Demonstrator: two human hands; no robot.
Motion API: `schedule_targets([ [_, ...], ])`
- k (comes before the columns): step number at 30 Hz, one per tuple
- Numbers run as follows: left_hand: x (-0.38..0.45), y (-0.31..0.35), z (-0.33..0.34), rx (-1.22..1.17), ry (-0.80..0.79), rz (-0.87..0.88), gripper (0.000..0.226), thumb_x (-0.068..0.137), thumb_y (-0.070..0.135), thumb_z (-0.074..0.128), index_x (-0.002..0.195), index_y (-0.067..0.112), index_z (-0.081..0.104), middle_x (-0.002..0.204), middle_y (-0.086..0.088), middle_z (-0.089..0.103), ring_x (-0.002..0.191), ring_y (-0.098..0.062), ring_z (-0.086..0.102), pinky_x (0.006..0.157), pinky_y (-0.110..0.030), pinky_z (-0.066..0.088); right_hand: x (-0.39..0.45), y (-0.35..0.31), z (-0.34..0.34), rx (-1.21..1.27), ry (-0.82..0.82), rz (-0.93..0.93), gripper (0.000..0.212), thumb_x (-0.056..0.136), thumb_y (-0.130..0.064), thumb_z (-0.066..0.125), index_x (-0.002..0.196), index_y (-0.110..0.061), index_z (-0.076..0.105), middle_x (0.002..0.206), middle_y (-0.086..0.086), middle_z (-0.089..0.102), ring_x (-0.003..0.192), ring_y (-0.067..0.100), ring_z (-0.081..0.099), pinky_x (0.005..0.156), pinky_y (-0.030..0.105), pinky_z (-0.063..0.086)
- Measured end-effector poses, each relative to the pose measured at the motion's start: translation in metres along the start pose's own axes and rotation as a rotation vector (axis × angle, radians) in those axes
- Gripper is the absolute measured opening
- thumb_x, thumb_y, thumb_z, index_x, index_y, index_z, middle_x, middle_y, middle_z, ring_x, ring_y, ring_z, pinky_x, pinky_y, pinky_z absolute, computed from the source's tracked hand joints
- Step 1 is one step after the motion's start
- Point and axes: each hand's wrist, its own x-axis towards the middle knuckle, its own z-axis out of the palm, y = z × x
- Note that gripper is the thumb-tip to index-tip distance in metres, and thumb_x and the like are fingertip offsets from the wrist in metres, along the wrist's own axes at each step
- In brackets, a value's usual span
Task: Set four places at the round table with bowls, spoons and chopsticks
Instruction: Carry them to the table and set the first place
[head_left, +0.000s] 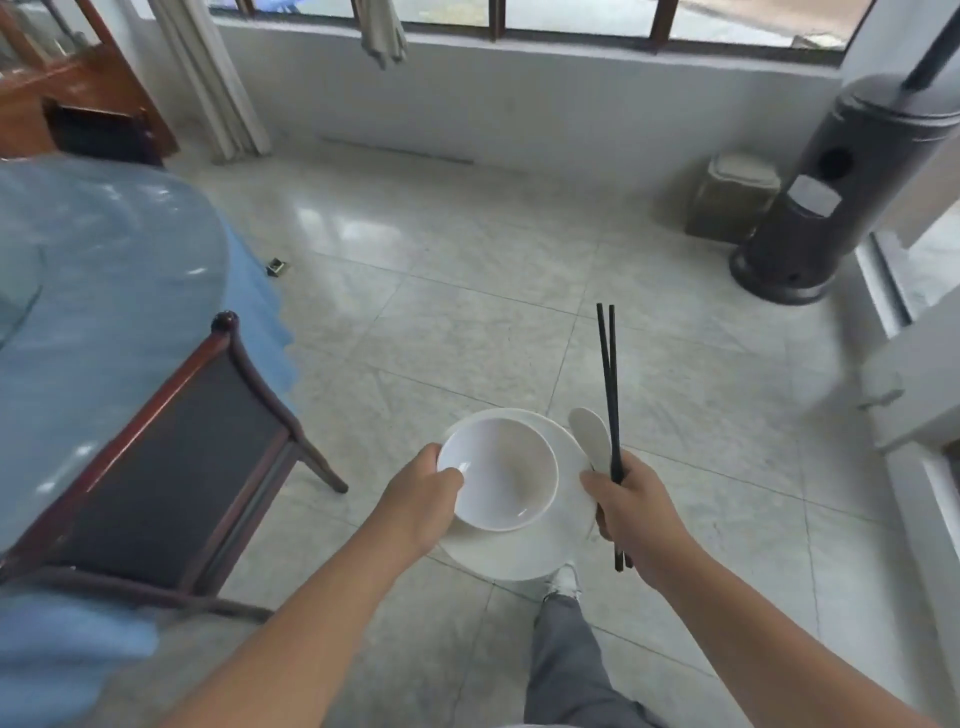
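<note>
White bowl (498, 475) L – chopsticks (610, 395), spoon (591, 439) R.

Bowl (498, 473) sits on plate (519, 545), carried over floor (467, 322). Left hand (421, 499) at bowl's left rim. Right hand (631, 512) right of plate, holding spoon (589, 436) and chopsticks (609, 384). Bench (104, 291) far left, chair (171, 457) before it. Heater (841, 192) far right, bin (730, 200) just left of heater.

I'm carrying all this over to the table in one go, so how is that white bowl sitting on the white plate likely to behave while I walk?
The glossy white bowl looks glazed, so it may slide on the smooth white plate. It sits off-centre, toward the left hand, whose thumb hooks its rim, which probably steadies it. It looks ceramic, so it would likely break on the tiled floor.
</note>
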Motion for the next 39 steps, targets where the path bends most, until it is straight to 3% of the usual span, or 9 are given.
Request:
schedule_targets([
  [4, 0.08, 0.044, -0.026, -0.012, 0.066, -0.042, 0.037, 0.073, 0.039, 0.04, 0.107, 0.036, 0.054, 0.102, 0.008, 0.06, 0.093, -0.013, 0.056, 0.076, -0.033, 0.047, 0.104, -0.045, 0.014, -0.044, -0.146, -0.053, 0.035, 0.088, -0.005, 0.052, 0.065, -0.03, 0.06, 0.051, -0.01, 0.045, 0.044, 0.01, 0.038, 0.043, 0.024, 0.032],
  [8, 0.146, 0.081, -0.056, -0.056, 0.157, -0.102, 0.032, 0.072, 0.036, 0.041, 0.101, 0.034, 0.055, 0.103, 0.005, 0.061, 0.095, -0.017, 0.058, 0.087, -0.04, 0.049, 0.191, -0.096, 0.032, -0.053, -0.249, -0.055, 0.023, 0.089, -0.003, 0.051, 0.075, -0.019, 0.059, 0.05, -0.011, 0.047, 0.042, 0.008, 0.04, 0.042, 0.021, 0.033],
  [13, 0.245, 0.111, -0.106, -0.117, 0.235, -0.135, 0.024, 0.086, 0.028, 0.041, 0.106, 0.037, 0.054, 0.102, 0.005, 0.06, 0.092, -0.017, 0.057, 0.073, -0.035, 0.047, 0.314, -0.157, 0.077, -0.131, -0.343, -0.062, 0.009, 0.088, -0.004, 0.051, 0.081, -0.008, 0.055, 0.05, -0.01, 0.047, 0.041, 0.008, 0.039, 0.042, 0.021, 0.032],
  [19, 0.388, 0.128, -0.187, -0.133, 0.32, -0.145, 0.026, 0.089, 0.024, 0.043, 0.112, 0.031, 0.052, 0.102, 0.008, 0.057, 0.092, -0.013, 0.054, 0.07, -0.033, 0.044, 0.465, -0.206, 0.163, -0.183, -0.39, -0.068, 0.011, 0.088, -0.005, 0.052, 0.08, -0.012, 0.057, 0.049, -0.011, 0.048, 0.041, 0.01, 0.039, 0.042, 0.023, 0.032],
  [27, 0.556, 0.175, -0.321, -0.104, 0.357, -0.187, 0.031, 0.088, 0.021, 0.043, 0.117, 0.027, 0.051, 0.108, -0.001, 0.058, 0.098, -0.022, 0.055, 0.083, -0.038, 0.048, 0.633, -0.299, 0.282, -0.203, -0.399, -0.072, 0.016, 0.087, -0.006, 0.053, 0.075, -0.017, 0.055, 0.048, -0.013, 0.048, 0.04, 0.008, 0.039, 0.041, 0.023, 0.031],
  [32, 0.652, 0.195, -0.391, -0.119, 0.336, -0.206, 0.036, 0.085, 0.025, 0.041, 0.12, 0.028, 0.051, 0.109, 0.002, 0.057, 0.097, -0.019, 0.056, 0.085, -0.042, 0.052, 0.738, -0.346, 0.348, -0.228, -0.447, -0.094, 0.016, 0.088, -0.004, 0.052, 0.083, -0.016, 0.062, 0.049, -0.014, 0.052, 0.04, 0.004, 0.043, 0.04, 0.017, 0.034],
  [39, 0.815, 0.224, -0.488, -0.161, 0.412, -0.279, 0.035, 0.086, 0.026, 0.04, 0.12, 0.03, 0.05, 0.105, 0.004, 0.057, 0.094, -0.016, 0.055, 0.084, -0.041, 0.051, 0.92, -0.409, 0.453, -0.283, -0.549, -0.141, 0.02, 0.087, -0.006, 0.052, 0.082, -0.021, 0.064, 0.05, -0.014, 0.054, 0.041, 0.004, 0.046, 0.042, 0.018, 0.035],
])
